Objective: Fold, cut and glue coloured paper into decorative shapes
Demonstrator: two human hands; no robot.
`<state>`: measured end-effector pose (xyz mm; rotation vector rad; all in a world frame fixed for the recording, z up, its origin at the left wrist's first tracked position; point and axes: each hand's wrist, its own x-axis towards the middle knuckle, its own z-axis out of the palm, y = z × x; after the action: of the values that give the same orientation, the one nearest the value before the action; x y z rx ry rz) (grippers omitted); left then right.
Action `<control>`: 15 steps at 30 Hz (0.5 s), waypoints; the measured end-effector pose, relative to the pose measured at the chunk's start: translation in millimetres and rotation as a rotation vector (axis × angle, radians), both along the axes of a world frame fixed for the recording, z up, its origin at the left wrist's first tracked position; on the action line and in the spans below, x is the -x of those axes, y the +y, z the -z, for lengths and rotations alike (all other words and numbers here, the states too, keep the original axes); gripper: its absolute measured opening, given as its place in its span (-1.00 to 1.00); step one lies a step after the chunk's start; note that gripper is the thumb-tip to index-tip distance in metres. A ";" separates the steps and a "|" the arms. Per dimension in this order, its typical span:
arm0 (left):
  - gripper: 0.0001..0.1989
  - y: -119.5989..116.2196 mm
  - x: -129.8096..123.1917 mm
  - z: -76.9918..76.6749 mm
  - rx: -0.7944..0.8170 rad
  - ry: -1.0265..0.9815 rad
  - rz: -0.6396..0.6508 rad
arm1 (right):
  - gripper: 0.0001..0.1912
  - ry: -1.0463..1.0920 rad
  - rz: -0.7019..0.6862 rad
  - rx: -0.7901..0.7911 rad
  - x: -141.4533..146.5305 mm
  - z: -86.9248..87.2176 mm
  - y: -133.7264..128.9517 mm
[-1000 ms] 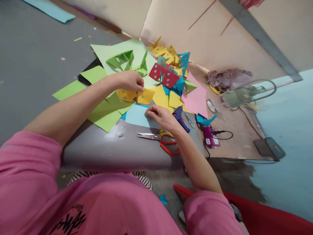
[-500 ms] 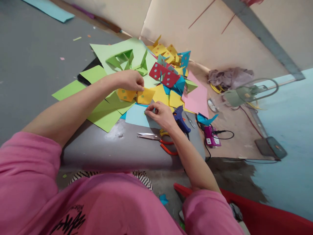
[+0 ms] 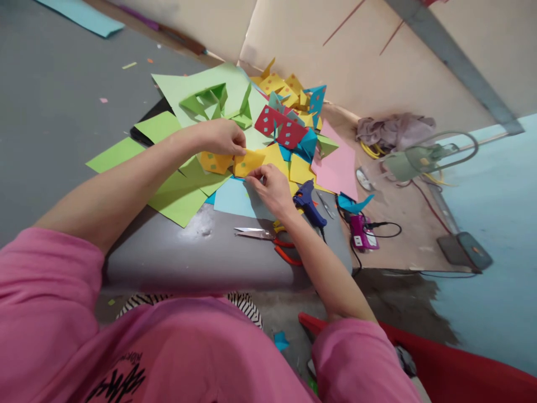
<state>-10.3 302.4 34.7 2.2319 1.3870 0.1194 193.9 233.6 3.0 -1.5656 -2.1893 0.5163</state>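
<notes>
My left hand (image 3: 226, 137) pinches the top edge of a yellow folded paper piece (image 3: 247, 163) that bears a small green square. Thumb and forefinger of my right hand (image 3: 272, 189) are pressed together at the lower edge of that piece. Whatever lies between those fingertips is too small to make out. Another yellow piece with green squares (image 3: 215, 163) sits just to the left. Under my right hand lies a light blue sheet (image 3: 231, 200). Scissors with orange handles (image 3: 255, 233) and a blue glue gun (image 3: 308, 202) rest nearby.
Green sheets (image 3: 178, 198) spread to the left, with folded green paper shapes (image 3: 205, 101) behind. Dotted red paper shapes (image 3: 281, 127) and yellow ones are heaped at the back. A pink sheet (image 3: 338, 162), tweezers (image 3: 326, 205) and a purple power socket (image 3: 364, 233) are at the right.
My right hand has moved up and slightly left, from above the light blue sheet to the yellow piece's lower edge. My left hand keeps its pinch in nearly the same place.
</notes>
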 end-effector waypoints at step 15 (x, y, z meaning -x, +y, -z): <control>-0.55 -0.6 -1.3 -1.1 -0.003 -0.021 0.006 | -0.83 -0.027 0.069 -0.013 8.4 7.8 0.4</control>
<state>-9.0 301.8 35.8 2.2303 1.3698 0.1428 185.5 234.0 -4.9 -1.6442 -2.1455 0.4613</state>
